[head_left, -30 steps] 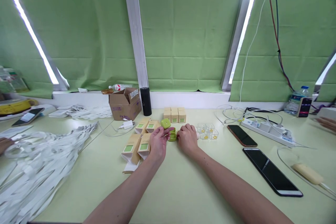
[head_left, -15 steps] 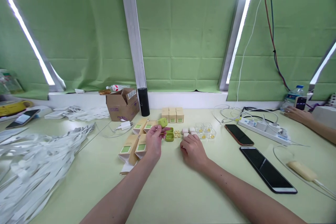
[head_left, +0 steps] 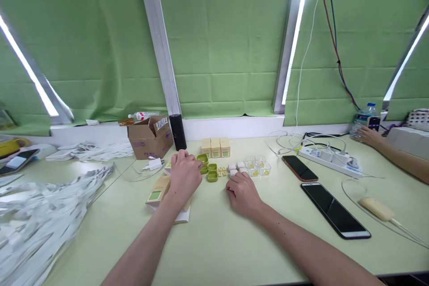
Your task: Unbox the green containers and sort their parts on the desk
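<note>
Green case halves: two small open shells [head_left: 208, 169] now lie on the desk [head_left: 221, 237] toward its far edge, just ahead of our left hand; half a second ago we held one up.
Left hand [head_left: 183, 175]: it has let go and moved left, resting palm-down over the tan cartons [head_left: 157, 189]; its grip is loosely curled on nothing we can see.
Right hand [head_left: 241, 191]: pulled back from the green case, knuckles down, grip half-closed and empty, just short of the small white cubes [head_left: 236, 167].
Meaning, as we judge it: the case is set down open.
Other person's hand [head_left: 368, 136]: at the far right corner, by the bottle [head_left: 362, 119].
</note>
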The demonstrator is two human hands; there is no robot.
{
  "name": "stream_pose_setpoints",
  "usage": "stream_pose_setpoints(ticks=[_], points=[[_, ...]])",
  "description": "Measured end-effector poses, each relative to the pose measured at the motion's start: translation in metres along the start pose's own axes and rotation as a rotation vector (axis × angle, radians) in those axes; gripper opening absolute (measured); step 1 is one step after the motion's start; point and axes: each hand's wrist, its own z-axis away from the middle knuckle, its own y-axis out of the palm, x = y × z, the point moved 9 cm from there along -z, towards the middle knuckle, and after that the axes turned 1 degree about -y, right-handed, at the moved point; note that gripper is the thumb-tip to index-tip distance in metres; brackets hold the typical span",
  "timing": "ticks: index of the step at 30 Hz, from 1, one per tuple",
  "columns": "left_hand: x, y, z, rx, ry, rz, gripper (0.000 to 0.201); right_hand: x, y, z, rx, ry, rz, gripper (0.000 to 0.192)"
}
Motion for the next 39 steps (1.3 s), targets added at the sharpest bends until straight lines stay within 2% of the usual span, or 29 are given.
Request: stream_pose_setpoints(ticks=[4,7,11,22,29,34,39], points=[[0.003,0.021,0.0,0.239,0.001,-0.145,0.027,0.001,-0.001,-0.001,0.019,-0.002,0.015,0.014],[0.004,0.035,0.005,0.328,0.01,-0.199,0.027,0.002,-0.001,-0.002,0.023,-0.001,0.018,0.015],[0.005,0.046,0.009,0.355,0.012,-0.223,0.029,0.002,-0.001,-0.001,0.017,0.007,0.009,0.016],[0.002,0.059,0.012,0.419,-0.003,-0.21,0.026,0.003,0.001,-0.001,0.029,-0.006,0.006,0.015],[0.0,0.064,0.012,0.442,-0.006,-0.221,0.026,0.018,0.002,-0.002,0.123,-0.079,-0.03,0.012],[-0.001,0.065,0.012,0.437,0.001,-0.215,0.028,0.034,0.0,-0.001,0.21,-0.174,-0.106,0.021],[-0.001,0.066,0.012,0.433,0.001,-0.207,0.027,0.037,0.0,-0.002,0.264,-0.166,-0.126,0.034]])
